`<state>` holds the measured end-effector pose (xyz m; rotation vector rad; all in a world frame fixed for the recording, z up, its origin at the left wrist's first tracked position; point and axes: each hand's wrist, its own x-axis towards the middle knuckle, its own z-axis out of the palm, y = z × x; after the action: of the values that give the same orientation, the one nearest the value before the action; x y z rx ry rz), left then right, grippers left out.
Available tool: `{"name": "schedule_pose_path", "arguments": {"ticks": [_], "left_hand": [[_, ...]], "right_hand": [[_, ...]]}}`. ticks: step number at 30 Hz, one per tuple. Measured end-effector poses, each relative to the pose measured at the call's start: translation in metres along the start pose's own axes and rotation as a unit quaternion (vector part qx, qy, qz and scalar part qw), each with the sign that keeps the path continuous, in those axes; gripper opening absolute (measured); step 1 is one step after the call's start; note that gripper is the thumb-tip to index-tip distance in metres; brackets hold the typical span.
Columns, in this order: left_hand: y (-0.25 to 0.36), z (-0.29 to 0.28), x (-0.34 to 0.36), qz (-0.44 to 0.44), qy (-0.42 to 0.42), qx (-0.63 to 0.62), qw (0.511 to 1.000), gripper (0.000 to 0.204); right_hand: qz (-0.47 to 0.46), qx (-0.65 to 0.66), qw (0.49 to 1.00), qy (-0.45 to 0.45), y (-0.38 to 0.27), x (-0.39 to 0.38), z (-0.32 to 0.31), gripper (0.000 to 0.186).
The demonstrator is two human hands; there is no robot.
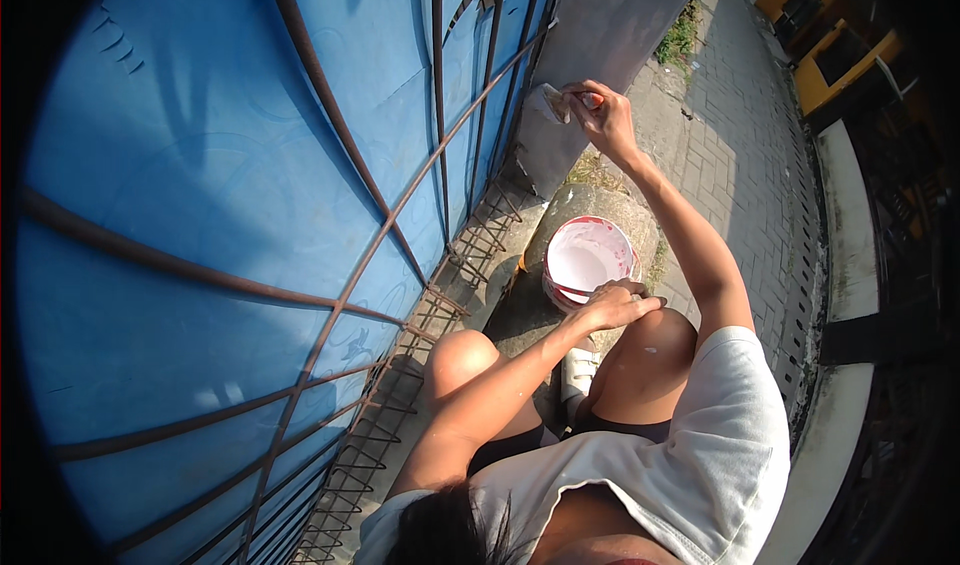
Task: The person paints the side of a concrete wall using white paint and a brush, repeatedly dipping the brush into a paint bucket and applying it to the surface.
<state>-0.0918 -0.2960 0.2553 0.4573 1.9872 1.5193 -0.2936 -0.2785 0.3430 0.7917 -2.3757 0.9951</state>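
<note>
My right hand (606,117) is stretched out ahead, fingers closed round a paintbrush (553,104) with a whitish head and a reddish handle end. Its bristles lie against the lower part of a grey-white wall panel (600,35), beside the end of the blue sheeting. Between my knees and that panel stands a round paint bucket (590,253), pale paint inside and red smears round its rim. At the bucket's near edge my left hand (622,307) is curled on the rim or handle, close to my right knee; its fingertips are partly hidden.
Along my left runs blue sheeting (200,215) behind rusty metal bars (345,290), with bent wire spikes (370,435) low down. The bucket rests on rough concrete (600,205). A paved lane (735,115) stretches away on the right, bordered by a low pale wall (850,215).
</note>
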Motion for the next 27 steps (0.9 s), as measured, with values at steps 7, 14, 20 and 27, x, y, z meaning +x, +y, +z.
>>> {"name": "schedule_pose_path", "arguments": {"ticks": [7, 14, 20, 27], "left_hand": [[0.002, -0.002, 0.002, -0.024, -0.016, -0.022, 0.999, 0.053], [0.004, -0.001, -0.002, 0.019, -0.011, 0.013, 1.000, 0.056], [-0.001, -0.001, 0.001, 0.005, 0.004, 0.005, 1.000, 0.056], [-0.003, 0.003, 0.007, -0.002, 0.007, 0.009, 1.000, 0.047]], "right_hand": [[-0.117, -0.018, 0.990, 0.075, -0.044, -0.007, -0.057, 0.013], [-0.003, -0.033, 0.958, -0.284, 0.026, -0.072, 0.043, 0.011], [-0.093, -0.074, 0.983, -0.140, -0.003, -0.021, -0.038, 0.011], [-0.216, -0.162, 0.961, 0.052, -0.092, -0.008, -0.131, 0.016]]}}
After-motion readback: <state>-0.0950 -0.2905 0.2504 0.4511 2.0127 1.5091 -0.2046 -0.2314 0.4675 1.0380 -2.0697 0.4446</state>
